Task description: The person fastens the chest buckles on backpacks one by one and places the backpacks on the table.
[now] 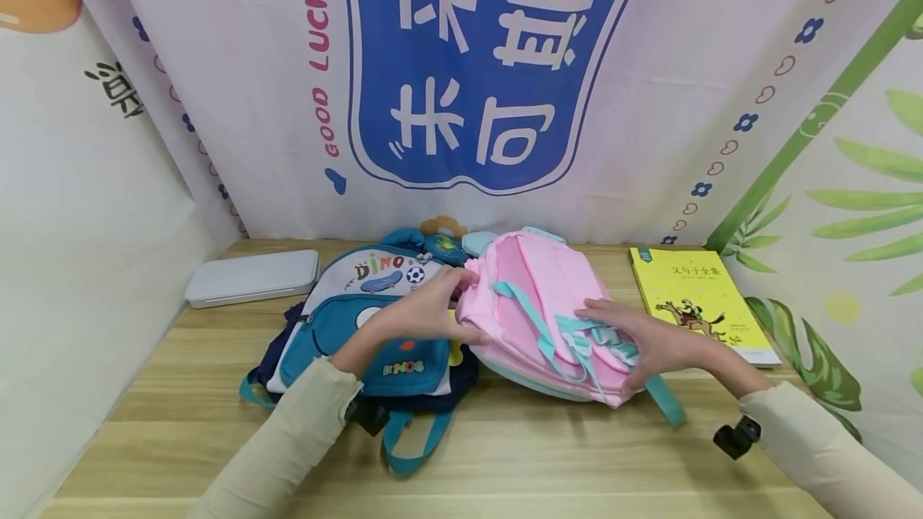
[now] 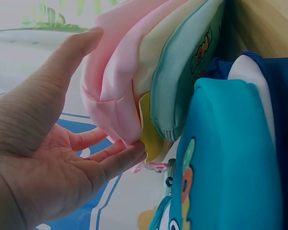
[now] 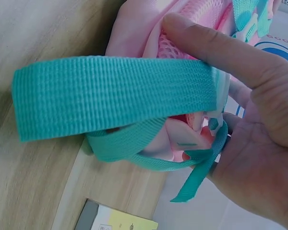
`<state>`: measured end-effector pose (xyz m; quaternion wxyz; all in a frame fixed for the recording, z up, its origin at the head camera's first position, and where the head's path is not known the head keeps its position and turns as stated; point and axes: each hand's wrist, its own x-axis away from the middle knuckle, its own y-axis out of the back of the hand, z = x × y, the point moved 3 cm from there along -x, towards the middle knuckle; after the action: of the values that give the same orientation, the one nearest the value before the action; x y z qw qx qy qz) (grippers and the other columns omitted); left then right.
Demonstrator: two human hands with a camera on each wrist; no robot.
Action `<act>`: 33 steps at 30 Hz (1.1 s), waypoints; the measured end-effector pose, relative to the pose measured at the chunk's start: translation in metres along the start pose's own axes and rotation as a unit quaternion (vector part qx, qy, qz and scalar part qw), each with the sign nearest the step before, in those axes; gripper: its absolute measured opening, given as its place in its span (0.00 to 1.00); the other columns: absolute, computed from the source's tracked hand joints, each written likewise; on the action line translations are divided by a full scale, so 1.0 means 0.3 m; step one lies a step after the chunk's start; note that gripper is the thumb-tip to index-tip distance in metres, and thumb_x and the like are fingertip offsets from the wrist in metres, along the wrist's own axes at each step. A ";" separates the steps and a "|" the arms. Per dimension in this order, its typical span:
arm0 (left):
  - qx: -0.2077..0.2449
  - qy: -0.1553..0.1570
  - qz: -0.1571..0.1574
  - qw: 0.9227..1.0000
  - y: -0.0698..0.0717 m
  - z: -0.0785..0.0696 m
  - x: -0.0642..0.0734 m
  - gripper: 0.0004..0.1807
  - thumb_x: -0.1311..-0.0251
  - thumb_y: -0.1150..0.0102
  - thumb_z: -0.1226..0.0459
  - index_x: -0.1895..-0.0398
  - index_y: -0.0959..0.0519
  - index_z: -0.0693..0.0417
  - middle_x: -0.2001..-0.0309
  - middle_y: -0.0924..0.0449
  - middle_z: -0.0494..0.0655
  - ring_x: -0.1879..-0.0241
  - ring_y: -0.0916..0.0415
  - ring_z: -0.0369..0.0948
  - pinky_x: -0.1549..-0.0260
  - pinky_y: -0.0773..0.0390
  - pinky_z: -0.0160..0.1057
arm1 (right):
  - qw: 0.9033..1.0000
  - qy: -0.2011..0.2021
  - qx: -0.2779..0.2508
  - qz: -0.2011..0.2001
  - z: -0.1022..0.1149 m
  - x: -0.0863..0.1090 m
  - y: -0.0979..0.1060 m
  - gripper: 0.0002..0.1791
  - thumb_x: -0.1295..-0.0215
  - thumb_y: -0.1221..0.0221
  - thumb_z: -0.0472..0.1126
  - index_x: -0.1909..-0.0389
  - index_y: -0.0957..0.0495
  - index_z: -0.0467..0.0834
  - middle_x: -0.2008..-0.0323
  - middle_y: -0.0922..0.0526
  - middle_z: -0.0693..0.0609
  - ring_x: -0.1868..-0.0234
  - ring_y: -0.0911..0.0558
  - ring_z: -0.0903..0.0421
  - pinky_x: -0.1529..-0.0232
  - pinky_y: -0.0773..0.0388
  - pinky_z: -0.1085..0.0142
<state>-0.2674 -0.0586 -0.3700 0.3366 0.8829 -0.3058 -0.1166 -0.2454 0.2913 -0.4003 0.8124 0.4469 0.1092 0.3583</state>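
Observation:
A pink backpack point(image 1: 530, 271) lies tilted in the middle of the wooden table, its side with the turquoise straps point(image 1: 534, 315) turned up. My left hand point(image 1: 421, 307) grips its left end, thumb on one edge and fingers at the other. At its right end my right hand point(image 1: 659, 343) holds the lower side corner, thumb over the pink mesh point(image 3: 170, 48). A wide turquoise webbing strap point(image 3: 115, 91) hangs past that thumb. In the left wrist view, the bag's pale green front pocket point(image 2: 177, 76) faces the blue dinosaur backpack point(image 1: 335, 351), which lies under my left forearm.
A pale grey flat case point(image 1: 252, 279) lies at the back left. On the right is a yellow book point(image 1: 703, 303). A printed curtain point(image 1: 634, 158) hangs behind the table, and a strap loop point(image 1: 414, 455) of the blue backpack reaches toward the front.

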 end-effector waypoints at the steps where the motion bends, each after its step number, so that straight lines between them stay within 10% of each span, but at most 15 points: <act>1: -0.001 -0.002 0.001 1.000 -0.003 0.002 0.000 0.48 0.46 0.24 0.52 0.29 0.37 0.62 0.37 0.34 0.57 0.41 0.31 0.49 0.39 0.21 0.51 | 1.000 -0.004 -0.001 0.003 -0.002 0.001 0.001 0.65 0.60 0.18 0.45 0.20 0.45 0.46 0.19 0.55 0.36 0.21 0.55 0.28 0.29 0.52 0.27; 33: -0.006 0.031 0.025 0.999 -0.085 0.029 -0.017 0.46 0.46 0.24 0.51 0.31 0.38 0.62 0.45 0.34 0.55 0.50 0.32 0.44 0.55 0.23 0.36 | 0.997 -0.075 0.010 0.023 -0.026 0.025 0.051 0.65 0.61 0.18 0.46 0.20 0.44 0.47 0.19 0.55 0.36 0.22 0.52 0.27 0.30 0.44 0.28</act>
<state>-0.2633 -0.0450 -0.3934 0.3540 0.8762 -0.3163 -0.0824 -0.2513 0.3068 -0.3914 0.8054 0.4830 0.0413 0.3410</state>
